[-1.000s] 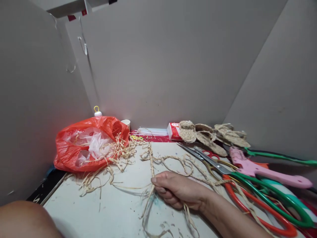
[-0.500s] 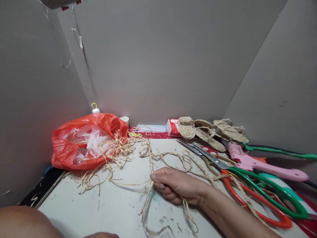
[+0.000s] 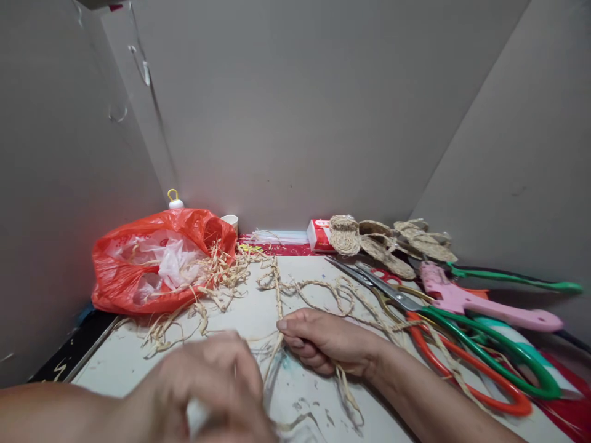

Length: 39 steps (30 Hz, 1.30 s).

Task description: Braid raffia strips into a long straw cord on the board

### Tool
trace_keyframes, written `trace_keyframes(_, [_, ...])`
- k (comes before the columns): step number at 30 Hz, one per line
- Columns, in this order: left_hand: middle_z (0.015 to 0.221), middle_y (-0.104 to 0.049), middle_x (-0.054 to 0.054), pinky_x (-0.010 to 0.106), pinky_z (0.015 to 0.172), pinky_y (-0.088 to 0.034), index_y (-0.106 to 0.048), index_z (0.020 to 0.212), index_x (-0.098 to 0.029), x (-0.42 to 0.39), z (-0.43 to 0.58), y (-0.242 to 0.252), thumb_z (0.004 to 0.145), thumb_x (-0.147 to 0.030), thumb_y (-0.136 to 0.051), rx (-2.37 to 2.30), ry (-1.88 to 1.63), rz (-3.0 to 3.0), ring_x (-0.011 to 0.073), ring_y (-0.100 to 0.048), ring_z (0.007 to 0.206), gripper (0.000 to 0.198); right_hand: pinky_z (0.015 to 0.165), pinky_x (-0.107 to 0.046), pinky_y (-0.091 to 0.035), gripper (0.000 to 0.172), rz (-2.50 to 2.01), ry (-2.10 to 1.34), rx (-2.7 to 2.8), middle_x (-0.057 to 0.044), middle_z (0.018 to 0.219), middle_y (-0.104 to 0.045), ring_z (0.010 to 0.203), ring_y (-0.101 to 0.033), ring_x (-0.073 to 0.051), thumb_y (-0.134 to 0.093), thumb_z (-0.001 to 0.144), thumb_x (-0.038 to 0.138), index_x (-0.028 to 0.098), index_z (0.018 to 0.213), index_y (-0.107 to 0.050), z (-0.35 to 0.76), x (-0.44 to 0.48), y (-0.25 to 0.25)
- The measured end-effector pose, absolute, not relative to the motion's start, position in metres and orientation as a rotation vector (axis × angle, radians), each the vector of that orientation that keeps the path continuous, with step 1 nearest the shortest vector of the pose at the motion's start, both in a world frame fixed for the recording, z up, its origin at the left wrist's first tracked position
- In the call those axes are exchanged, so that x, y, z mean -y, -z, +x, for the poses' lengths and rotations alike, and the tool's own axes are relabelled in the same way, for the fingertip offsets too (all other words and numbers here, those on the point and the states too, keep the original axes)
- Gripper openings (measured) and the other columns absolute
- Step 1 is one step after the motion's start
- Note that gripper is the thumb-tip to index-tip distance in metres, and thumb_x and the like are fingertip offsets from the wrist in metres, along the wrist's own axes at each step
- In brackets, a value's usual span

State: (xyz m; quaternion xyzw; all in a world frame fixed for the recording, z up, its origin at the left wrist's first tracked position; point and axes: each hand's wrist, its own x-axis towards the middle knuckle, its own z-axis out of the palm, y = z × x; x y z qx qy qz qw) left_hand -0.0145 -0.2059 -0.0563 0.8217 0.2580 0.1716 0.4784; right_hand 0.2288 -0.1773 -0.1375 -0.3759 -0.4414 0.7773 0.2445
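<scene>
My right hand [image 3: 318,341] pinches a pale braided straw cord [image 3: 278,289] between thumb and fingers, over the middle of the table. The cord runs away from me, and loose strands [image 3: 272,363] hang out below the pinch. Another strand end [image 3: 346,394] trails under the palm. Beyond the hand, more braided cord [image 3: 318,286] lies in loops. My left hand [image 3: 212,387] is close to the camera, left of the loose strands. Motion smears its bent fingers, so I cannot make out whether anything is in them.
On the left lies a red plastic bag [image 3: 124,264] spilling dry straw [image 3: 221,277]. Green-and-orange-handled scissors [image 3: 406,301], a pink-handled tool [image 3: 498,307] and several small woven straw slippers [image 3: 383,246] crowd the right. A red-and-white box [image 3: 318,235] and a paper cup [image 3: 229,221] stand along the back.
My left hand has come up from the lower left edge toward the strands, blurred by motion. My right hand keeps its pinch on the cord. The whole view has shifted slightly.
</scene>
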Motion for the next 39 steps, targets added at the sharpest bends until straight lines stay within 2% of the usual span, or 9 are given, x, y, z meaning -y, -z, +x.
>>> trace_keyframes(3, [0.075,-0.062,0.003,0.024,0.068,-0.042,-0.07,0.076,-0.02,0.183,-0.004,0.052,0.078,-0.037,-0.064,-0.815,-0.499,1.913,0.012,-0.054,0.071,0.019,0.027,-0.015,-0.01,0.037,-1.026,-2.127,1.195,0.011,0.037,-0.026,0.031,-0.013,-0.003,-0.051,0.083,0.039,0.019,0.054,-0.039,0.229,0.177,0.137])
trace_keyframes(6, [0.064,-0.06,0.0,0.025,0.065,-0.041,-0.06,0.079,-0.015,0.164,-0.001,0.061,0.08,-0.043,-0.059,-0.907,-0.425,1.701,0.0108,-0.052,0.062,0.028,0.027,-0.015,-0.01,0.037,-1.018,-2.13,1.196,0.012,0.037,-0.026,0.031,-0.012,-0.003,-0.052,0.082,0.04,0.019,0.054,-0.039,0.229,0.178,0.137])
trace_keyframes(10, [0.068,-0.065,0.002,0.024,0.066,-0.039,-0.049,0.083,-0.016,0.153,-0.005,0.07,0.085,-0.044,-0.052,-0.879,-0.402,1.634,0.0111,-0.054,0.065,0.028,0.027,-0.015,-0.01,0.038,-1.019,-2.119,1.187,0.011,0.038,-0.028,0.031,-0.013,-0.003,-0.054,0.082,0.042,0.019,0.055,-0.039,0.228,0.179,0.139])
trace_keyframes(14, [0.07,-0.066,0.003,0.024,0.062,-0.04,-0.044,0.085,-0.018,0.146,-0.003,0.071,0.084,-0.045,-0.054,-0.846,-0.364,1.585,0.0118,-0.057,0.063,0.029,0.028,-0.015,-0.009,0.039,-1.008,-2.128,1.159,0.011,0.039,-0.029,0.032,-0.012,-0.002,-0.057,0.08,0.044,0.019,0.055,-0.039,0.228,0.18,0.14])
trace_keyframes(17, [0.069,-0.065,0.003,0.027,0.063,-0.043,-0.044,0.085,-0.018,0.143,0.007,0.081,0.083,-0.042,-0.055,-0.781,-0.331,1.525,0.0131,-0.059,0.062,0.027,0.028,-0.015,-0.008,0.039,-1.009,-2.128,1.145,0.011,0.04,-0.03,0.032,-0.013,-0.002,-0.057,0.081,0.043,0.019,0.056,-0.039,0.227,0.179,0.14])
trace_keyframes(24, [0.067,-0.056,-0.003,0.021,0.059,-0.037,-0.056,0.074,-0.014,0.144,0.034,0.111,0.073,-0.027,-0.064,-0.812,-0.411,1.614,0.0081,-0.049,0.061,0.015,0.03,-0.015,-0.008,0.04,-0.992,-2.158,1.12,0.01,0.043,-0.03,0.034,-0.014,-0.002,-0.057,0.083,0.041,0.018,0.056,-0.038,0.229,0.179,0.142])
trace_keyframes(31, [0.051,-0.056,-0.003,0.021,0.044,-0.039,-0.053,0.069,-0.014,0.143,0.043,0.118,0.056,-0.033,-0.075,-0.822,-0.346,1.171,0.0087,-0.05,0.045,0.032,0.031,-0.015,-0.01,0.042,-1.012,-2.146,1.117,0.01,0.044,-0.031,0.035,-0.016,-0.002,-0.059,0.081,0.045,0.018,0.056,-0.039,0.229,0.181,0.141])
trace_keyframes(36, [0.045,-0.052,-0.005,0.017,0.036,-0.031,-0.053,0.066,-0.014,0.141,0.044,0.124,0.056,-0.032,-0.076,-0.831,-0.383,1.169,0.0049,-0.041,0.037,0.031,0.032,-0.015,-0.01,0.038,-1.015,-2.164,1.083,0.009,0.046,-0.032,0.036,-0.018,-0.002,-0.058,0.083,0.043,0.017,0.06,-0.041,0.229,0.181,0.143])
trace_keyframes(39, [0.047,-0.054,-0.006,0.017,0.037,-0.033,-0.052,0.07,-0.015,0.139,0.043,0.126,0.056,-0.027,-0.076,-0.827,-0.406,1.147,0.0062,-0.045,0.039,0.03,0.033,-0.015,-0.011,0.038,-1.015,-2.161,1.061,0.01,0.045,-0.031,0.036,-0.018,-0.002,-0.059,0.083,0.043,0.017,0.061,-0.042,0.228,0.182,0.144])
